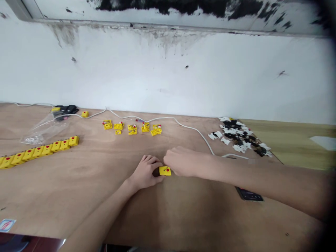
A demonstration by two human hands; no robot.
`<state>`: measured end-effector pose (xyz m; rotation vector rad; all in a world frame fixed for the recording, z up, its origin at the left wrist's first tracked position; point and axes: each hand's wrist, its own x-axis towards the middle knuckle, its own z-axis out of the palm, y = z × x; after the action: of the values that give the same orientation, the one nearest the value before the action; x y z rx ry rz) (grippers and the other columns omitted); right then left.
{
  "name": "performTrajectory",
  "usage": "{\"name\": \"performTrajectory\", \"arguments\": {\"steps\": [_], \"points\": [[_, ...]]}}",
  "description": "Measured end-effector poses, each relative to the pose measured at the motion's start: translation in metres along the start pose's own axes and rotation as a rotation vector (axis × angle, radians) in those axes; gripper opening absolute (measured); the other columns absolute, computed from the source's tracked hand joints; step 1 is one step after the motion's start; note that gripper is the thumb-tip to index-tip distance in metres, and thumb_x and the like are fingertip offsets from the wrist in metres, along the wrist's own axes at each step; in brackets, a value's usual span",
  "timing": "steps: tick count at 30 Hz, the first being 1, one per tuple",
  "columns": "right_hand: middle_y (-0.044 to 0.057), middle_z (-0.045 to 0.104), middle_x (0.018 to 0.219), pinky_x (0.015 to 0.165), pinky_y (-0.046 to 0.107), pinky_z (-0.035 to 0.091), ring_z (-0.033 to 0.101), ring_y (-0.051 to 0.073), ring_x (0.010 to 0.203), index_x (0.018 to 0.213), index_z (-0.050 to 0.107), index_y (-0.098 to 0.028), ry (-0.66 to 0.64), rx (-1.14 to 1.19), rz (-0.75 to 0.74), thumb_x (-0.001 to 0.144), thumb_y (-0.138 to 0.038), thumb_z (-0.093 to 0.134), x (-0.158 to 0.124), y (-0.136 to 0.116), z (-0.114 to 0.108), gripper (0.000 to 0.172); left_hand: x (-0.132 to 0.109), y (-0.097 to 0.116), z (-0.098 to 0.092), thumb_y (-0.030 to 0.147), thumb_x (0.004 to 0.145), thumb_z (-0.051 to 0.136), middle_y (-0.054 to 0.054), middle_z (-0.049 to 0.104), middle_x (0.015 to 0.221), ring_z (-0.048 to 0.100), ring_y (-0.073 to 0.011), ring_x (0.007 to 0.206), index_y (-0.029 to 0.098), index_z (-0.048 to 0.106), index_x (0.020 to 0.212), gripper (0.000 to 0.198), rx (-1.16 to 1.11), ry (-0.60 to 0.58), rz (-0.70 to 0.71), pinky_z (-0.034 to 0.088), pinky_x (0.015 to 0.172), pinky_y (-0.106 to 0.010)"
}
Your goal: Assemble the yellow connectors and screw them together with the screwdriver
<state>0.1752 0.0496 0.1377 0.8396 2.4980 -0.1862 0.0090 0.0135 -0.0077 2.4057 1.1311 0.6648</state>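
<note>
A small yellow plastic box with a red dot (165, 171) lies on the wooden table in front of me. From its left side my left hand (147, 172) grips it between thumb and fingers. My right hand (178, 161) is closed in a fist just above the box's upper right edge. A thin dark sliver shows on the box's top beneath that fist; whatever the fingers hold is hidden. Beyond my hands lie several opened yellow box halves (132, 130) with red and metal parts.
A row of yellow boxes (38, 152) runs along the left. Behind it lie a clear plastic bag (43, 129) and a black object (67, 110). A white cable (181, 123) crosses the back. Black and white parts (237, 134) are heaped right; a phone (249, 194) lies under my right forearm.
</note>
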Motion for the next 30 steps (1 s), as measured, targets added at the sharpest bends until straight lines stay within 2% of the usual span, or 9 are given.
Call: {"name": "performTrajectory", "arguments": {"steps": [10,30], "points": [[0.013,0.075,0.080,0.059,0.027,0.042,0.071,0.023,0.071,0.086,0.077,-0.013,-0.002,0.001,-0.001,0.078,-0.011,0.066,0.0013,-0.0023,0.0003,0.014,-0.0004,-0.0001,-0.0003,0.044,0.083,0.069,-0.006,0.068,0.110,0.056,-0.0251,0.103,0.025,0.070,0.110,0.033,0.015,-0.007,0.000,0.039,0.091,-0.040],[0.013,0.074,0.080,0.058,0.026,0.039,0.071,0.023,0.073,0.087,0.076,-0.012,0.016,-0.004,0.014,0.082,-0.013,0.065,0.0001,-0.0043,-0.0016,0.012,0.0000,-0.0027,0.0005,0.041,0.081,0.070,-0.004,0.068,0.106,0.057,-0.0235,0.101,0.028,0.072,0.110,0.032,-0.004,0.014,0.014,0.038,0.091,-0.040]]}}
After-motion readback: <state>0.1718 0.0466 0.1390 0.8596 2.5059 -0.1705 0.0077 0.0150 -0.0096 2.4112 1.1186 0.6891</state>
